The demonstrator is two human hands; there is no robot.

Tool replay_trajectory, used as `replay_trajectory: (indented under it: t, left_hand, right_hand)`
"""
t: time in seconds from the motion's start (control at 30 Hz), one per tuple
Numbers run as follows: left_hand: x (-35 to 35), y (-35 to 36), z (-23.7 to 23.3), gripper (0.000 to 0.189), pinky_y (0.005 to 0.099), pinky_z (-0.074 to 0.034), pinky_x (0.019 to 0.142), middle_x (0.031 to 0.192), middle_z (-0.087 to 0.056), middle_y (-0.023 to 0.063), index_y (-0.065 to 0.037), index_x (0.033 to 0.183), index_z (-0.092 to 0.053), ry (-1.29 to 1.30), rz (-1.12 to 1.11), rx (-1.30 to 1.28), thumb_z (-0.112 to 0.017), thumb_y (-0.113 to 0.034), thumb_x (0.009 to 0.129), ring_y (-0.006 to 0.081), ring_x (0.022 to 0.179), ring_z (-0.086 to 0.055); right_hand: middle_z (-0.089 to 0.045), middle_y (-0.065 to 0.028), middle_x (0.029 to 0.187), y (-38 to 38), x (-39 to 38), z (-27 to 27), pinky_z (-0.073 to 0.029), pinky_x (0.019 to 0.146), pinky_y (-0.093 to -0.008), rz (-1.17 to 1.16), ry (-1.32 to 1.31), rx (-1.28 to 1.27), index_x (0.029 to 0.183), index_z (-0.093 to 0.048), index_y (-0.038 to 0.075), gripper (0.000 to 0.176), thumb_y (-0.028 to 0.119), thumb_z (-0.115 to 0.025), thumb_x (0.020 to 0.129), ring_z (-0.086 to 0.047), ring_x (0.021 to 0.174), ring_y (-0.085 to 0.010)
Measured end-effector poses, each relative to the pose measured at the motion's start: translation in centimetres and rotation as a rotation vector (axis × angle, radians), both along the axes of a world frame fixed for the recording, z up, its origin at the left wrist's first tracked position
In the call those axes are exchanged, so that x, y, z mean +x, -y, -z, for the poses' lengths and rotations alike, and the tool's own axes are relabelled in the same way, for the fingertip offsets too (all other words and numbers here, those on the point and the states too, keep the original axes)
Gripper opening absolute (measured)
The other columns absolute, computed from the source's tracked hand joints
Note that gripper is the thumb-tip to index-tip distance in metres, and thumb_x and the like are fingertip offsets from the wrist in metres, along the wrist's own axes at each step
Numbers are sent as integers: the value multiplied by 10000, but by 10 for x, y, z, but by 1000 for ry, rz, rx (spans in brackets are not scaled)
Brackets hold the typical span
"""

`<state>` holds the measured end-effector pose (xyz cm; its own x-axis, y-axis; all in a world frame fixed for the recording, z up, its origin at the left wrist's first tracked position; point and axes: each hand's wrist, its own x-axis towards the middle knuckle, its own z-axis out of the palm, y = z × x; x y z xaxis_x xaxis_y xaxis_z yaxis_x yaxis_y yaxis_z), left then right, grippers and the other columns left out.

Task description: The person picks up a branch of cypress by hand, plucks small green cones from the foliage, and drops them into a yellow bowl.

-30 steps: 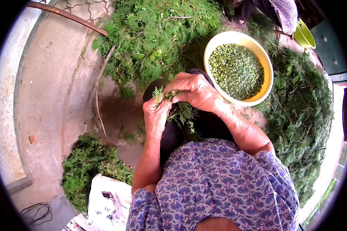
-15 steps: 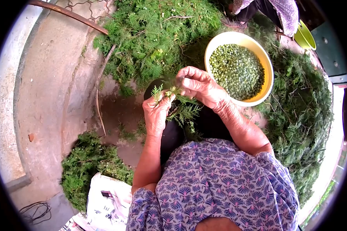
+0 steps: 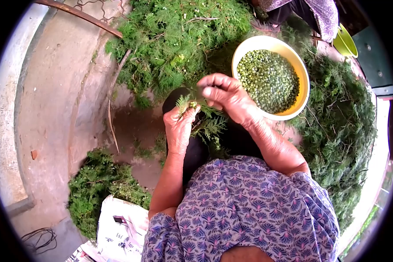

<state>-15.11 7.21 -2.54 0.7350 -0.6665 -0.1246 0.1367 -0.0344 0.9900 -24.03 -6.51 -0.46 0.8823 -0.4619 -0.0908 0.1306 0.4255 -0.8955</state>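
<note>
My left hand (image 3: 179,124) is closed around a leafy evergreen sprig (image 3: 183,103), with pale green bits showing near the thumb tip. Just to its right, my right hand (image 3: 228,97) is apart from it, fingers curled in toward the thumb. Blur at the fingertips hides whatever is between them. More feathery green foliage (image 3: 212,125) hangs below the hands, over my dark-clad lap. Close behind my right hand stands a yellow basin (image 3: 304,94) holding many small round green seed cones (image 3: 266,78).
Cut evergreen branches (image 3: 174,39) are heaped ahead, with another heap (image 3: 336,126) on the right and a smaller pile (image 3: 96,187) at lower left. A white printed sack (image 3: 122,227) lies beside that pile. Another person's patterned sleeve (image 3: 323,17) and a lime-green basin (image 3: 345,41) are at upper right.
My right hand has drawn slightly away from the sprig, and its fingers have shifted. My left hand has moved slightly right, still gripping the sprig.
</note>
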Motion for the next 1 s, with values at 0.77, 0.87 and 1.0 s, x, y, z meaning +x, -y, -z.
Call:
replay_trajectory:
  t: [0.77, 0.87, 1.0]
  left_hand:
    - [2, -10, -3, 153, 205, -404, 465, 762, -611, 57, -15, 976, -574, -175, -15, -294, -581, -81, 838, 122, 641, -572]
    - [2, -9, -6, 100, 239, -433, 502, 787, -621, 63, -9, 912, -600, -192, -2, -267, -584, -64, 829, 141, 648, -579]
    - [-2, -4, -19, 101, 261, -450, 528, 826, -621, 60, -20, 901, -609, -220, -56, -234, -606, -71, 815, 148, 664, -575]
  right_hand:
    - [-618, -118, 949, 127, -89, 36, -485, 747, -291, 803, -663, -1212, 1012, -617, 49, 256, 77, -610, 757, -594, 831, -171]
    - [-649, -66, 808, 76, -57, -11, -485, 598, -243, 655, -382, -721, 970, -639, 51, 208, 28, -602, 766, -585, 627, -111]
    - [-625, -62, 804, 3, -16, -40, -479, 648, -263, 259, -131, -532, 889, -638, 40, 119, 79, -643, 777, -593, 744, -132]
